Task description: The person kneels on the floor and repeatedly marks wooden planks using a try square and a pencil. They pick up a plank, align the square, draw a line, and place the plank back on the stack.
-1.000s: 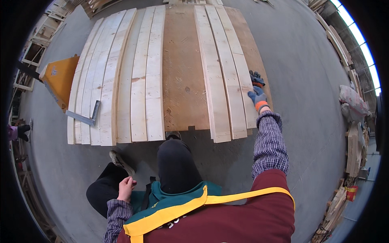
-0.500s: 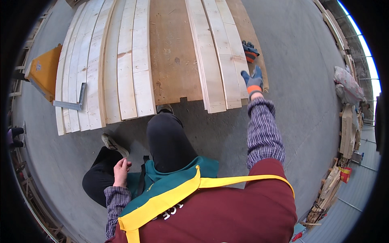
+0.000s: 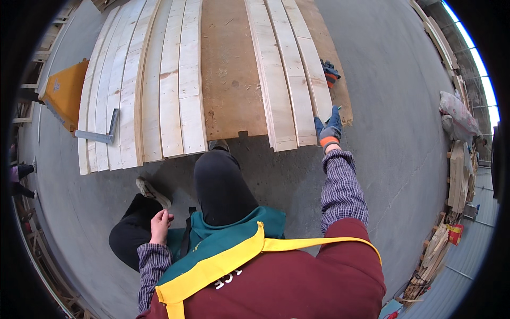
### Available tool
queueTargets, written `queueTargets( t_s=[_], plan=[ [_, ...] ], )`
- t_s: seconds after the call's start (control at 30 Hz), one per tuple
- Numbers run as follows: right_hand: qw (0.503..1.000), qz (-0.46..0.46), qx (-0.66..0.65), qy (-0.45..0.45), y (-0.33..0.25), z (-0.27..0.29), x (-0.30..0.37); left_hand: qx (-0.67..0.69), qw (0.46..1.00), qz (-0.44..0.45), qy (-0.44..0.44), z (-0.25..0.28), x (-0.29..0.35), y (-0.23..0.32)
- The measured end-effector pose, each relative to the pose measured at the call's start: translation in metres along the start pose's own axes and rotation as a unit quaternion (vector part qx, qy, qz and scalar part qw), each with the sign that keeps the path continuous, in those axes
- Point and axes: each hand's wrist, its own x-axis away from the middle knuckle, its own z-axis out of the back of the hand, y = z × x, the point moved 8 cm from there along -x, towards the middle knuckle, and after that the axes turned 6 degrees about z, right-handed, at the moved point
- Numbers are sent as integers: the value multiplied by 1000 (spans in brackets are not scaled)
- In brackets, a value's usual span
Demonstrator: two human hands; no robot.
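My right hand [image 3: 329, 130], in a blue and grey glove with an orange cuff, grips the near end of the rightmost pale wooden plank [image 3: 314, 74]. A small green spot shows by its fingertips. My bare left hand [image 3: 159, 227] is held over my lap with its fingers pinched together; whatever may be between them is too small to make out. A second glove [image 3: 330, 73], dark with orange, lies beside the plank on a brown wooden board [image 3: 234, 114]. Two more planks [image 3: 273, 80] lie to the left of the one I hold.
Several pale planks [image 3: 167, 95] cover the board's left part. An L-shaped metal square [image 3: 109, 130] rests on their near ends. To the left stands a yellow metal piece of equipment [image 3: 66, 93]. Stacked timber [image 3: 457, 175] and a whitish sack [image 3: 457, 117] line the right side.
My right hand has come down toward me from beside the plank, and its fingers have closed on the plank's near end. My left hand has barely moved. The view has shifted slightly.
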Motion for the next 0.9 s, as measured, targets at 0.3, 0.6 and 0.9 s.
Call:
queueTargets(
  t_s=[0.3,0.6,0.9],
  plan=[
    [999,-44,-7,-20,27,3,42,-23,1000,-8,17,4,-5,-6],
    [836,-142,-509,152,-21,37,54,6,999,-26,21,-15,-11,13],
    [658,-194,-718,-120,-334,-39,48,112,989,-15,-93,-66,-28,72]
  ],
)
